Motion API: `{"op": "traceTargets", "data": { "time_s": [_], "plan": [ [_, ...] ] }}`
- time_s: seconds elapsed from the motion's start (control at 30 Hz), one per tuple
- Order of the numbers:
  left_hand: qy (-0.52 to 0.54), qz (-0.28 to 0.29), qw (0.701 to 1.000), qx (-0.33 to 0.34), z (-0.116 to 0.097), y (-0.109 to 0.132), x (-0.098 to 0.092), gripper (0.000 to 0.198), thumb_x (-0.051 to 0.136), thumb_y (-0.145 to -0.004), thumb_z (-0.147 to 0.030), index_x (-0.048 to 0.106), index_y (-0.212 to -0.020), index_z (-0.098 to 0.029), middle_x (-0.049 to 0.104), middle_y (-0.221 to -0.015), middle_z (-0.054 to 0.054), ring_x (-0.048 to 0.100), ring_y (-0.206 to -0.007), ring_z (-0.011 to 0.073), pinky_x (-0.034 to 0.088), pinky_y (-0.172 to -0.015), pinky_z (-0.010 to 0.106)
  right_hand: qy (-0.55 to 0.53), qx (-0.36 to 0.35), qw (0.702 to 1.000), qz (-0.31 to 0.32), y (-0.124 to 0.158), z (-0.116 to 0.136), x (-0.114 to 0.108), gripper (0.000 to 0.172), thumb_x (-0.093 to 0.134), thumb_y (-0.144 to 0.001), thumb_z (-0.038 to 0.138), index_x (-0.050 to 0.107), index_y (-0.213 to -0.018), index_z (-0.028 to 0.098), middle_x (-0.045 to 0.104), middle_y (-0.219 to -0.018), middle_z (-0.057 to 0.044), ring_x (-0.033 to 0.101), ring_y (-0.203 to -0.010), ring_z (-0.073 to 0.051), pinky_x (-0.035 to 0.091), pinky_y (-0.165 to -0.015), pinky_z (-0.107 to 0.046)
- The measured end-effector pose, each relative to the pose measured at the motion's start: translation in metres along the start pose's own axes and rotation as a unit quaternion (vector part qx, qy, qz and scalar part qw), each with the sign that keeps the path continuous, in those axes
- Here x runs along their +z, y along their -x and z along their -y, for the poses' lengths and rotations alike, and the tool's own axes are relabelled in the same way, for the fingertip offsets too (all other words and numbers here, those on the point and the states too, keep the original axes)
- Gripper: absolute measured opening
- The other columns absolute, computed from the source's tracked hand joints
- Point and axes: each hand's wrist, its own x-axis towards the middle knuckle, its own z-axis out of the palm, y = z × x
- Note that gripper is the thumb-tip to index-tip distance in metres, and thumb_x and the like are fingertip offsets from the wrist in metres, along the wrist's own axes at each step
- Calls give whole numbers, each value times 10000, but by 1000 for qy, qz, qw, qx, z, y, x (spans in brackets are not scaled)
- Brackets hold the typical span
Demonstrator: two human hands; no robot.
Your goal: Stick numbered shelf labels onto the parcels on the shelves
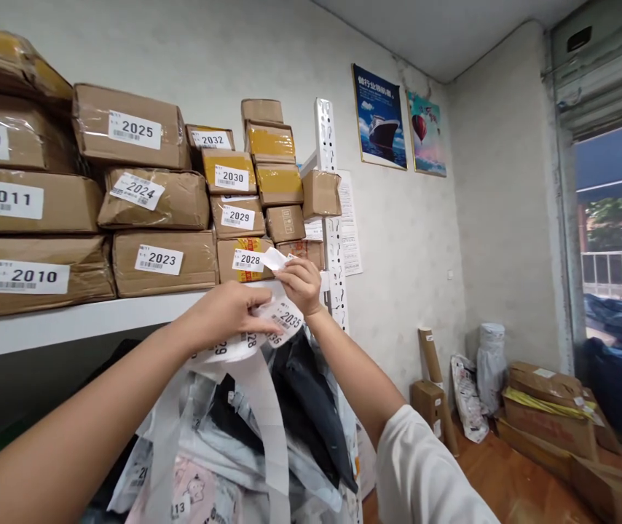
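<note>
Mottled grey wall (403, 262), white metal shelf (71, 329) in front with a perforated upright (326, 138) at its right end; creased, taped cardboard boxes (160, 251) stacked along it, slick plastic bags (311, 400) bunched below its front edge. Curling paper label strip (275, 444) hangs in front of the bags, top end pinched in left hand (226, 316) near the shelf's front right corner. Right hand (301, 284), fingertips clamped on a small white label (274, 258), overlaps boxes at that corner; can't tell if label touches.
</note>
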Motion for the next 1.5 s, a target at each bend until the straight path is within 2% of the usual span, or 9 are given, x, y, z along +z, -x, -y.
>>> {"op": "traceTargets", "data": {
  "time_s": [0.17,0.37,0.67,0.9,1.07,1.17,1.33,1.4,1.5],
  "plan": [
    [45,51,998,12,-15,32,14,537,650,-755,-597,380,-581,-166,313,-533,-84,270,-524,63,170,-496,182,-141,251,941,-179,-29,23,9,213,590,-877,378,645,-991,207,669,-936,-74,650,-858,-179,560,-737,-326],
    [88,71,993,42,-30,52,20,506,632,-794,-559,387,-586,-168,311,-565,-81,268,-533,69,181,-508,209,-147,412,870,-227,-78,-1,38,376,621,-803,423,609,-1042,133,650,-964,-103,620,-791,-171,555,-735,-330],
    [117,35,983,138,-48,79,27,463,632,-831,-487,393,-580,-180,310,-550,-69,260,-507,79,187,-497,239,70,333,926,-166,-84,-2,30,164,631,-821,321,593,-898,181,643,-879,-79,602,-821,-227,482,-826,-432],
    [104,16,983,152,-41,109,30,470,653,-824,-471,364,-583,-189,297,-545,-68,264,-499,85,182,-499,264,181,357,911,-101,-85,22,18,262,607,-867,337,532,-1052,167,525,-1106,-166,588,-1008,-288,485,-856,-477],
    [102,8,984,144,-37,128,26,478,663,-818,-465,342,-592,-193,270,-567,-63,267,-504,85,180,-496,271,151,127,980,32,-78,23,25,368,482,-938,246,485,-1299,174,485,-1348,-181,426,-1311,-295,331,-1099,-518],
    [101,-4,987,127,-35,129,22,483,654,-825,-470,353,-577,-184,273,-553,-67,260,-497,77,176,-496,268,123,22,982,144,-67,21,23,456,434,-968,322,403,-1408,206,432,-1467,-116,293,-1425,-248,215,-1178,-507],
    [165,-40,985,43,-34,121,17,453,680,-795,-482,494,-539,-158,409,-488,-59,336,-457,63,224,-464,224,103,54,982,150,-47,22,-1,529,377,-974,418,401,-1440,170,367,-1524,-105,235,-1459,-223,196,-1196,-453],
    [209,-75,973,-58,-32,117,19,360,654,-813,-478,629,-655,-156,566,-557,-24,465,-496,90,312,-481,201,45,97,984,146,-42,33,-14,482,362,-972,463,574,-1297,177,514,-1416,-112,377,-1392,-237,197,-1196,-460],
    [276,-176,922,-207,-29,107,25,349,597,-848,-490,700,-858,-157,703,-753,28,595,-631,147,419,-559,211,-163,220,954,121,-39,69,-33,566,232,-988,530,686,-1095,209,671,-1192,-93,587,-1187,-211,397,-1086,-437]
  ]
}}
